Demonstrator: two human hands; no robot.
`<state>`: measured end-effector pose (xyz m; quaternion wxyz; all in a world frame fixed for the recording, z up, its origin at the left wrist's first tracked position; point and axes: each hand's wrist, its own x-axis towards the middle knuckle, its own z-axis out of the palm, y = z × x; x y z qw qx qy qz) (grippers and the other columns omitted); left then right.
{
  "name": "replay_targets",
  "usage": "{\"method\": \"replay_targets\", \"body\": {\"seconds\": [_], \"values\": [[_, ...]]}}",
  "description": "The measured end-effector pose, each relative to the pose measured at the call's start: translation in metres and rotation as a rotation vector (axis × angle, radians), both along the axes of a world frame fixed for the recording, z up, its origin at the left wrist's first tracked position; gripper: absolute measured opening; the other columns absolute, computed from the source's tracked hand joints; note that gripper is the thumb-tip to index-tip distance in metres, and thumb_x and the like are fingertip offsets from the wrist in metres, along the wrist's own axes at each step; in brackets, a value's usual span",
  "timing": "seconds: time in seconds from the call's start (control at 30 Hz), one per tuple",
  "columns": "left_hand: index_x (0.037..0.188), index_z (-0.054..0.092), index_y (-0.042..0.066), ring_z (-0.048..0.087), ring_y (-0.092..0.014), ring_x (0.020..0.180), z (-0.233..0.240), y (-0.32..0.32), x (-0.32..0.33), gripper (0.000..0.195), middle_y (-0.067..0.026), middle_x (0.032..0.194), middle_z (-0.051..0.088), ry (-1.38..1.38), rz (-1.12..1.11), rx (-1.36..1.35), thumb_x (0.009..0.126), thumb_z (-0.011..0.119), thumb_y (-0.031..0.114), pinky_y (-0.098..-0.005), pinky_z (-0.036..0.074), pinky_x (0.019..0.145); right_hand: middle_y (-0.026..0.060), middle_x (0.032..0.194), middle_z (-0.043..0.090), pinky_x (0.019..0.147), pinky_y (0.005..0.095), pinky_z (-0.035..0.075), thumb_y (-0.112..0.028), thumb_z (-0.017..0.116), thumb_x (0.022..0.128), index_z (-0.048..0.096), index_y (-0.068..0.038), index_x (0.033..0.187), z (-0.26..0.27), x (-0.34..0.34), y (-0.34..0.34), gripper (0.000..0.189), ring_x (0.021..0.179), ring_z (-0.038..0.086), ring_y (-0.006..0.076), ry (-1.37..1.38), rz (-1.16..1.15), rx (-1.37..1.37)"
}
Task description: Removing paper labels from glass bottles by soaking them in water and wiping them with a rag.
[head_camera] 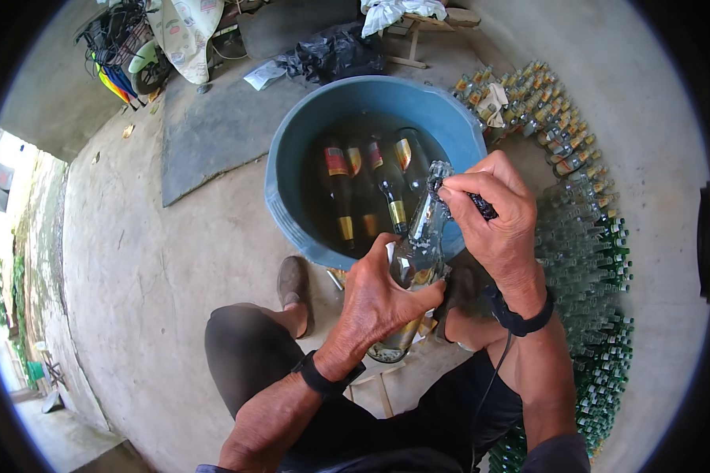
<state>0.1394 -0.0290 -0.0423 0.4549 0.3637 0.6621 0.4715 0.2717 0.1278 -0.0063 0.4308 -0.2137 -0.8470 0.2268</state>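
Observation:
My left hand (373, 307) is wrapped around the body of a colourless glass bottle (427, 227), which is tilted with its mouth up and away from me. Pinched in my right hand (503, 210) is a dark, coarse scouring pad (483, 206), pressed against the bottle's neck just below the mouth. Both hands are over the near right rim of a round blue plastic tub (287, 177). Several labelled bottles lie in the murky water inside it, among them a bottle with gold foil at its neck (392, 195). Bits of white residue or suds cling to the held bottle.
Rows of standing glass bottles (580, 248), colourless and green, line the wall on my right. A cloth (494, 105) lies on some of them. Beyond the tub are a black plastic bag (337, 56) and a wooden stool (413, 41). A grey board (219, 130) lies left.

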Motion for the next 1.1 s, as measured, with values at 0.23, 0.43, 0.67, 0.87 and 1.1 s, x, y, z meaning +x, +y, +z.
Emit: {"method": "replay_targets", "body": {"seconds": [0.23,0.43,0.67,0.87,1.1], "values": [[0.135,0.059,-0.007,0.070,-0.015,0.103,-0.001,-0.001,-0.002,0.079,-0.0108,0.113,0.076,-0.018,0.006,0.010,0.074,0.097,0.024,-0.0328,0.058,0.094,0.0075,0.093,0.066,0.072,0.0327,0.055,0.010,0.083,0.087,0.079,-0.001,0.099,0.002,0.009,0.001,0.018,0.082,0.068,0.0196,-0.006,0.039,-0.026],[0.135,0.057,-0.009,0.071,-0.016,0.106,0.000,-0.003,-0.005,0.079,-0.0114,0.115,0.077,-0.064,0.028,0.007,0.074,0.096,0.022,-0.0331,0.058,0.097,0.0086,0.095,0.066,0.072,0.0324,0.056,0.008,0.083,0.088,0.078,-0.001,0.099,0.004,0.008,-0.004,0.015,0.084,0.069,0.0193,-0.042,0.072,-0.009],[0.135,0.057,-0.009,0.070,-0.016,0.103,-0.002,-0.003,-0.003,0.079,-0.0102,0.113,0.076,-0.003,0.017,0.027,0.074,0.097,0.022,-0.0330,0.058,0.095,0.0089,0.096,0.067,0.072,0.0335,0.056,0.008,0.082,0.088,0.078,-0.001,0.099,0.006,0.002,-0.004,0.015,0.084,0.070,0.0207,-0.022,0.012,0.004],[0.130,0.063,-0.009,0.078,-0.020,0.093,-0.006,-0.002,0.000,0.077,-0.0170,0.103,0.081,0.008,0.048,0.008,0.072,0.095,0.030,-0.0370,0.062,0.088,0.0093,0.093,0.065,0.072,0.0350,0.057,0.010,0.080,0.088,0.077,-0.001,0.098,0.001,-0.007,-0.014,0.015,0.080,0.069,0.0237,-0.025,0.023,-0.036],[0.120,0.066,-0.004,0.069,-0.011,0.095,0.000,0.000,-0.004,0.055,-0.0038,0.103,0.075,-0.142,0.011,0.072,0.077,0.093,0.017,-0.0319,0.059,0.089,0.0101,0.094,0.066,0.072,0.0348,0.057,0.009,0.078,0.088,0.078,-0.001,0.098,0.005,-0.005,-0.016,0.014,0.082,0.070,0.0244,-0.003,0.074,-0.036]]}}
